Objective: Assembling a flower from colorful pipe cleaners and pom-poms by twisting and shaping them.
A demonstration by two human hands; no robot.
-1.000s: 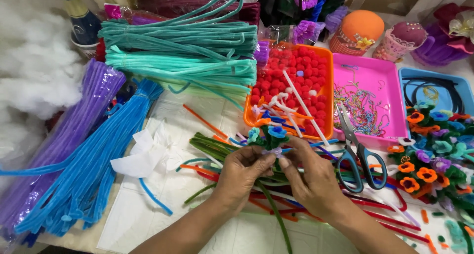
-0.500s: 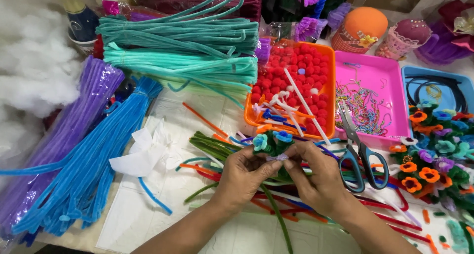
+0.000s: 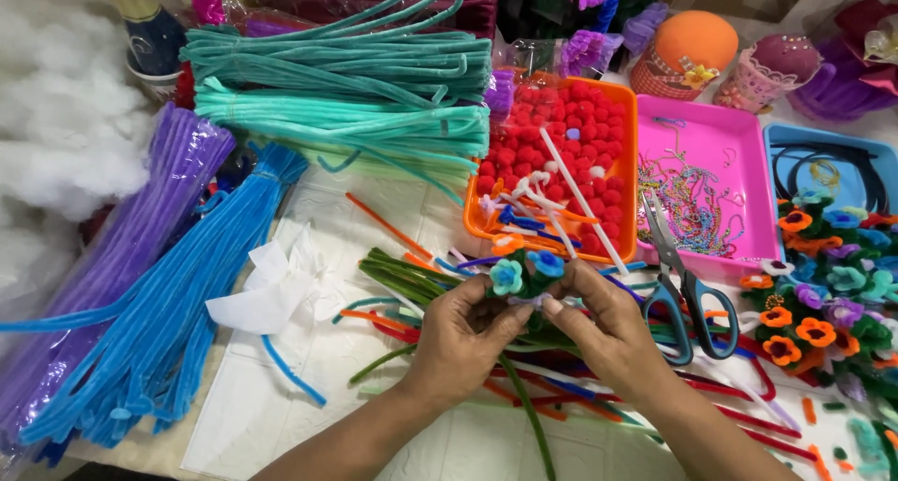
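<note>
Fingers of the left hand [image 3: 460, 324] and the right hand [image 3: 599, 317] are pressed together at the tips, pinching the small bunch of fuzzy pipe-cleaner flowers, teal and blue on green stems [image 3: 524, 275], which sits between both hands at scene centre, just near of the orange tray. Its green stem runs toward the near edge, below the palms. Behind the hands, the orange rectangular plastic tray [image 3: 629, 144] holds red pom-poms plus white, blue and orange pipe-cleaner offcuts. To its right, the pink rectangular plastic tray [image 3: 739, 125] holds thin multicoloured bead chains. Farther right, the blue plastic tray [image 3: 776, 139] holds dark looped cords; its right part is cut off by the frame. Blue-handled steel scissors [image 3: 687, 289] lie across the near rim of the pink tray, closed. Left of the hands lie the long bundle of blue pipe cleaners [image 3: 178, 303] and the long bundle of purple pipe cleaners [image 3: 122, 247]; their near ends are cut off. The exact finger contact under the flower heads is hidden by the thumbs.
</note>
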